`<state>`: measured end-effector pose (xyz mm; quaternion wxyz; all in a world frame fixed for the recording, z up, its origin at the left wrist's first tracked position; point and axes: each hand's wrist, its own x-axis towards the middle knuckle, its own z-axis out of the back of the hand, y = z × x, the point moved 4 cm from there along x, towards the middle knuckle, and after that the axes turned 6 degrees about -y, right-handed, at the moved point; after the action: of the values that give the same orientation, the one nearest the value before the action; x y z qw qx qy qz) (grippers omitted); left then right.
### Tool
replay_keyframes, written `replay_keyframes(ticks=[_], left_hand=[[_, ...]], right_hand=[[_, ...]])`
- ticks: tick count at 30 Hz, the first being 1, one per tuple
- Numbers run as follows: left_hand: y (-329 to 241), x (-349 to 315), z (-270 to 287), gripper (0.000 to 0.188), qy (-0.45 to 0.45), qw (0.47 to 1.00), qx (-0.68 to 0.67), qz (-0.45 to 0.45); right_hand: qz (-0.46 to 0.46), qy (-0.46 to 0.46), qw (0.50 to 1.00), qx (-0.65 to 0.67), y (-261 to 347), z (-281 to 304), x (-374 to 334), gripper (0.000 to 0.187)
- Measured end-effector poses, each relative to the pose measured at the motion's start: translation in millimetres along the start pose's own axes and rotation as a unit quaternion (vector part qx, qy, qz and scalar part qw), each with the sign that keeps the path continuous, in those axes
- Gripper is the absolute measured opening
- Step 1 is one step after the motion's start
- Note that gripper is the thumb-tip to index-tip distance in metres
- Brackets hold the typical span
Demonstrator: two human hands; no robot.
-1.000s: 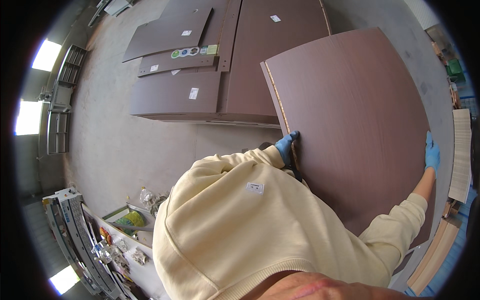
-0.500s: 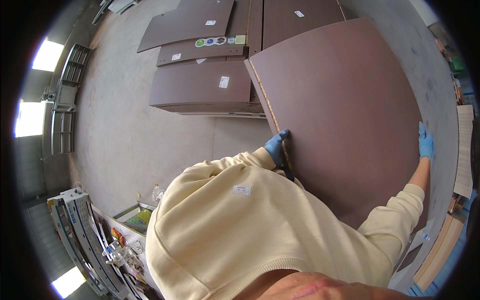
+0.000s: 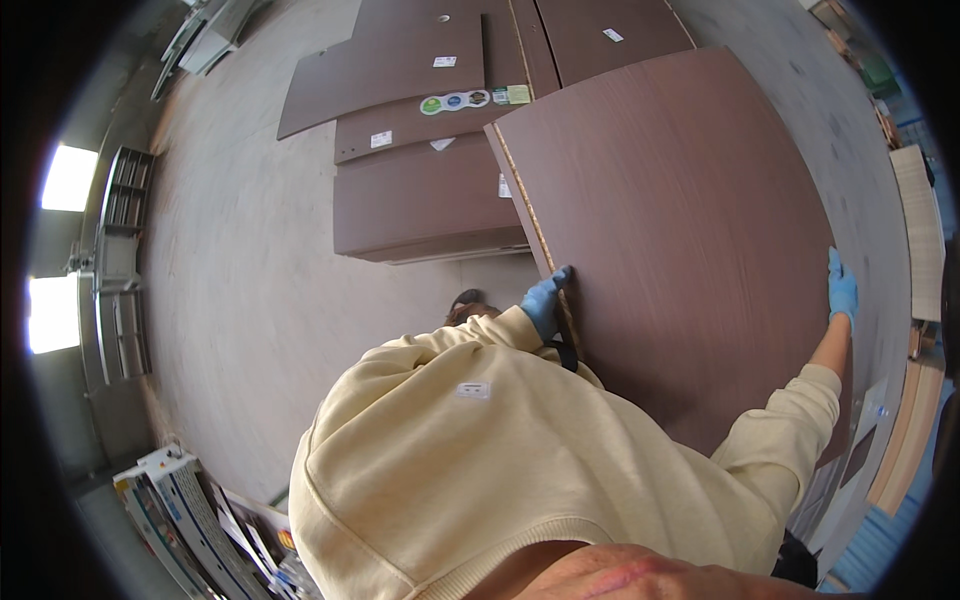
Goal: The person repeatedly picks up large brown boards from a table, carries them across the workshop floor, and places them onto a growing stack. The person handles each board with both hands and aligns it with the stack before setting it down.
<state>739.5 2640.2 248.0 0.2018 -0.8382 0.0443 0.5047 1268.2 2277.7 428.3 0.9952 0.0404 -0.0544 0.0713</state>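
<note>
We have the board [image 3: 680,230] ahead and rightward, its long axis seemingly running forward, hiding the near right corner of the stack [image 3: 425,205]. Our left hand [image 3: 544,303], nearer the stack, clasps one edge; our right hand [image 3: 843,288] lies straight-fingered along the opposite one — whether it pinches, we cannot tell.

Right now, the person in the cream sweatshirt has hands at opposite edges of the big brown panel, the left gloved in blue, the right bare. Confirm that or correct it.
Wrong on one point: the right hand isn't bare; the head view shows a blue glove on it. The rest stands: cream sweatshirt, blue-gloved left hand, hands at opposite edges of the big brown panel.
</note>
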Motion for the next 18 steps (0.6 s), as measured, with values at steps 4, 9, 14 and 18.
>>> replay_keyframes(ticks=[4, 9, 14, 18], left_hand=[[-63.5, 1.8, 111.6, 0.076, 0.035, 0.996, -0.014, 0.084], [-104.4, -24.7, 229.4, 0.071, 0.039, 0.993, -0.077, 0.08], [-134.7, -57.1, 310.6, 0.069, -0.017, 0.991, -0.088, 0.102], [-149.7, -87.0, 377.1, 0.069, -0.044, 0.994, -0.063, 0.074]], right_hand=[[-0.013, 0.018, 0.999, 0.035, 88.3, -30.3, -80.0, 0.081], [-0.039, 0.025, 0.998, 0.031, 189.7, -60.4, -177.4, 0.08], [-0.028, 0.061, 0.997, 0.034, 261.8, -71.1, -241.6, 0.079], [-0.021, 0.04, 0.998, 0.038, 296.7, -103.0, -300.8, 0.077]])
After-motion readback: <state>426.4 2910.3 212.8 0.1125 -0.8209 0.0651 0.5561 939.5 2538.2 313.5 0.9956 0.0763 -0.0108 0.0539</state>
